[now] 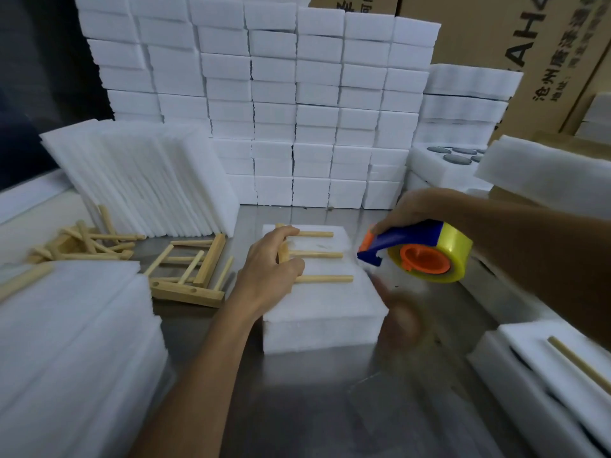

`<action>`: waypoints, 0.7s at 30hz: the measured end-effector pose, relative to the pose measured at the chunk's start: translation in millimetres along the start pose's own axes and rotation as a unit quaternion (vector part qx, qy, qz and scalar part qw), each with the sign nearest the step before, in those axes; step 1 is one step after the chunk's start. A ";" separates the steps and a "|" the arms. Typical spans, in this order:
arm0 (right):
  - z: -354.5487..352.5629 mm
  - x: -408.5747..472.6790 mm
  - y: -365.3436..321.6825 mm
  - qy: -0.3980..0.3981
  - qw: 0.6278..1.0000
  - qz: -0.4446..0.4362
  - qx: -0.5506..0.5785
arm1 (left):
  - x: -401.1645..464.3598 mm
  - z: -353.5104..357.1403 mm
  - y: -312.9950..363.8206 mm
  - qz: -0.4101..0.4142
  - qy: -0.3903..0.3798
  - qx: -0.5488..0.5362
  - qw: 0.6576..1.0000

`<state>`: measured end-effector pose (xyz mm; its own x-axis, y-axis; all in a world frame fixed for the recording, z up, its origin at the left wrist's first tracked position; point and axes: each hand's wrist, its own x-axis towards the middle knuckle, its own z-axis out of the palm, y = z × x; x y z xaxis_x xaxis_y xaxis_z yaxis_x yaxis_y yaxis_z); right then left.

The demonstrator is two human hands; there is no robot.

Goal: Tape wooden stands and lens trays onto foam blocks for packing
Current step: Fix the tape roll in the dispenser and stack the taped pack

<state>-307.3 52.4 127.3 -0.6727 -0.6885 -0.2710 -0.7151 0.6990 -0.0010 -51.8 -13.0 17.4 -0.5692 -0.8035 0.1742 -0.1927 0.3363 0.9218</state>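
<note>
While the left hand pins the wooden stand flat on the foam block, fingers curled over its crossbar to stop it shifting, the right hand grips the tape dispenser, held just beside the block's right edge, likely to lay tape across the pegs.

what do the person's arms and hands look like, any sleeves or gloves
Both forearms are bare as far as the frame shows, with no sleeves in view. The left hand and right hand wear no gloves, and no rings, watch or wristband can be seen.
</note>
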 end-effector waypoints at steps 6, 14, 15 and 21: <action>49.6 3.7 7.6 0.209 0.977 0.012 0.029 | -0.4 0.1 0.6 -0.004 -0.004 -0.005 1.000; 103.3 -3.4 13.2 0.307 0.952 0.001 0.017 | 0.4 0.8 0.5 -0.004 -0.008 -0.022 1.000; 105.8 -4.1 12.8 0.324 0.946 0.013 0.008 | 0.9 1.0 0.5 -0.005 -0.008 -0.021 1.000; 105.9 -31.6 -18.9 0.351 0.838 -0.079 0.409 | 0.4 0.9 0.3 -0.017 -0.012 -0.025 0.999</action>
<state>-252.5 81.4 34.0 -0.7330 -0.5288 0.4279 -0.6292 0.2882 -0.7218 -52.7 -12.8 17.4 -0.5828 -0.8015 0.1342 -0.1720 0.2831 0.9436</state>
